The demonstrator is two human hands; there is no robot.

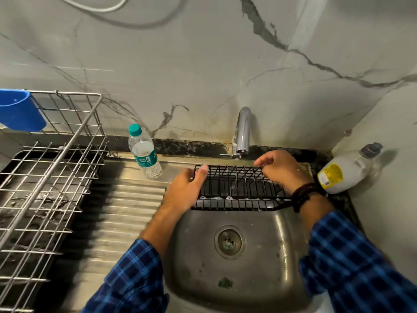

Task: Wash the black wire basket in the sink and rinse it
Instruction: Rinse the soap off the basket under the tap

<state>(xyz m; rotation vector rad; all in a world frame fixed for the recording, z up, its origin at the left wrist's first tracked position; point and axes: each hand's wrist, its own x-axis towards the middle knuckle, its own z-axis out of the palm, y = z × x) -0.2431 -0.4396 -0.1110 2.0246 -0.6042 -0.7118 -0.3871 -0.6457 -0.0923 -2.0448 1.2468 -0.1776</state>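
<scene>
The black wire basket [237,188] is held over the far part of the steel sink [266,267], right below the chrome tap [242,132]. White suds cling to its near lower bars. My left hand [187,190] grips its left end, thumb hooked over the top rim. My right hand [282,170] holds the right end, fingers curled over the top rim. A thin stream of water seems to fall from the spout into the basket. A small green scrap [225,283] lies on the sink floor near the drain [229,241].
A plastic water bottle [144,152] stands on the ribbed drainboard [126,213] left of the sink. A steel dish rack [52,177] with a blue cup holder [20,110] fills the left. A white soap bottle [345,170] leans in the right corner.
</scene>
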